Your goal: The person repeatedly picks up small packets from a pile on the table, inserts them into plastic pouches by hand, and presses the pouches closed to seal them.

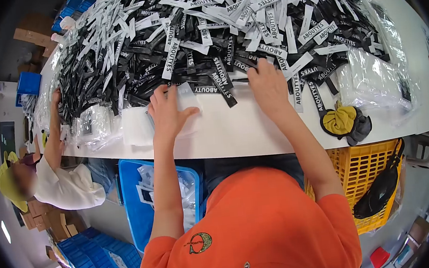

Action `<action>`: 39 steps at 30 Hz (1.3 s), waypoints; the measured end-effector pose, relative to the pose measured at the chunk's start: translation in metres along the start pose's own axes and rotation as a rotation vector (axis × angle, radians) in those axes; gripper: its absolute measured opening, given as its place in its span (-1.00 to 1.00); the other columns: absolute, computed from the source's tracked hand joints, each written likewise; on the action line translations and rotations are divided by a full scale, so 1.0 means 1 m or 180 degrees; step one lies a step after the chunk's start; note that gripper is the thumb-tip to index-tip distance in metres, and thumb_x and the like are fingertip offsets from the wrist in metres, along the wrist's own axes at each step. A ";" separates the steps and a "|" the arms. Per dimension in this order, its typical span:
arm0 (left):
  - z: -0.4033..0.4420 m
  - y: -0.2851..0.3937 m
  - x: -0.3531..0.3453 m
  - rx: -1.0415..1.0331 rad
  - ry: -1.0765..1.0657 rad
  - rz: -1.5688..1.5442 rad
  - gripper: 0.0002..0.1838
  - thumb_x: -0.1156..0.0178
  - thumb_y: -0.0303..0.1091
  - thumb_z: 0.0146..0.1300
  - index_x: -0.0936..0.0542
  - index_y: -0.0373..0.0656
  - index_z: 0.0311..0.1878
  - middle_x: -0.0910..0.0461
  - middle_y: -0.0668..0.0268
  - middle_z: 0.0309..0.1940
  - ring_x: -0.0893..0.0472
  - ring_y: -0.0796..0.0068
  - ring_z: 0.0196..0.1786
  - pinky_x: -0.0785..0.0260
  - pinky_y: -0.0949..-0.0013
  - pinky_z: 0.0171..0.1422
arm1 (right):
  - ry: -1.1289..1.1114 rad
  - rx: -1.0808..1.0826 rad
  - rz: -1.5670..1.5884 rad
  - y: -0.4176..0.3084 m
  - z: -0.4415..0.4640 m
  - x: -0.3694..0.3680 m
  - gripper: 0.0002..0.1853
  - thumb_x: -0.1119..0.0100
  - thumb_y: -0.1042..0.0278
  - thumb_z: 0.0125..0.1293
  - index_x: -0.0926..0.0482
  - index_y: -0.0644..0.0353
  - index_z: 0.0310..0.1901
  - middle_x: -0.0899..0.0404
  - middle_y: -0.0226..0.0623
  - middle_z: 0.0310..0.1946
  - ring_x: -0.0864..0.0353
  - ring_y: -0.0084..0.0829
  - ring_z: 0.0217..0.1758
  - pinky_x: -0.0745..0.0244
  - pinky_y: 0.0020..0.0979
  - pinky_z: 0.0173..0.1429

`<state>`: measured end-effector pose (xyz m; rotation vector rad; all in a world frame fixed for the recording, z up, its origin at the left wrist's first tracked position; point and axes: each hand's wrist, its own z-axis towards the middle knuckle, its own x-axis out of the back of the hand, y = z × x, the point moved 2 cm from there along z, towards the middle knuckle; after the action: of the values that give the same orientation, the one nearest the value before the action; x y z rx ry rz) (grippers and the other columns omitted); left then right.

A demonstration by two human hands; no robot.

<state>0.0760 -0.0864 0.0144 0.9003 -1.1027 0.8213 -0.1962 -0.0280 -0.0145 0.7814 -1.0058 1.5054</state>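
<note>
A large pile of black and white fabric label strips, printed ABOUTYES, covers the far part of the white table. At the pile's near edge, my left hand rests over a clear plastic bag, its thumb stretched away from the fingers. My right hand is to the right, its fingers bent down into the front of the pile among black strips. Whatever is between those fingertips is hidden. Beside my left hand lies a stack of clear bags.
Plastic-wrapped bags and a yellow and grey cloth bundle lie at right. Below the edge stand a blue bin and a yellow crate with a black pouch. Another person reaches into the pile at left.
</note>
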 end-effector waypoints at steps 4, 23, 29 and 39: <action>0.017 0.000 -0.007 -0.0006 0.0247 -0.0336 -0.40 -0.60 -0.21 -0.03 -0.61 -0.15 0.09 -0.52 0.20 0.13 -0.42 0.05 0.28 -0.20 -0.05 0.33 | 0.1087 -0.0209 0.0771 0.005 -0.023 0.037 -0.74 -0.36 0.54 0.12 -0.46 0.20 -0.20 -0.41 -0.16 -0.18 -0.46 -0.18 -0.16 -0.36 -0.20 -0.13; -0.044 0.088 0.051 -0.1593 -0.0591 -0.1580 -0.70 -0.51 -0.54 0.03 -0.59 -0.17 -0.21 -0.50 0.17 -0.02 -0.63 0.20 -0.05 -0.63 0.18 -0.05 | -0.1554 -0.1712 0.4914 -0.047 -0.068 0.045 -0.86 -0.43 0.36 0.32 -0.71 0.25 -0.29 -0.40 -0.64 -0.57 -0.30 -0.74 -0.46 -0.18 -0.52 -0.38; -0.046 0.081 0.040 -0.1482 -0.0218 -0.1905 -0.61 -0.55 -0.58 -0.04 -0.55 -0.21 -0.18 -0.53 0.15 -0.07 -0.66 0.18 -0.10 -0.65 0.21 -0.11 | -0.1317 -0.1360 0.4228 -0.051 -0.069 0.048 -0.89 -0.38 0.43 0.34 -0.66 0.28 -0.25 -0.56 -0.45 -0.53 -0.41 -0.67 -0.42 -0.35 -0.45 -0.30; -0.051 0.081 0.043 -0.1360 -0.0583 -0.2312 -0.64 -0.54 -0.54 0.02 -0.62 -0.13 -0.12 -0.52 0.19 -0.08 -0.68 0.24 -0.10 -0.63 0.28 -0.13 | -0.1634 -0.1506 0.4717 -0.038 -0.069 0.041 -0.91 -0.50 0.48 0.20 -0.75 0.26 -0.33 -0.58 -0.47 -0.57 -0.45 -0.68 -0.46 -0.31 -0.51 -0.37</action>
<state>0.0332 -0.0024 0.0609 0.9243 -0.9515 -0.0961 -0.1622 0.0524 -0.0004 -0.0861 -2.5335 2.0881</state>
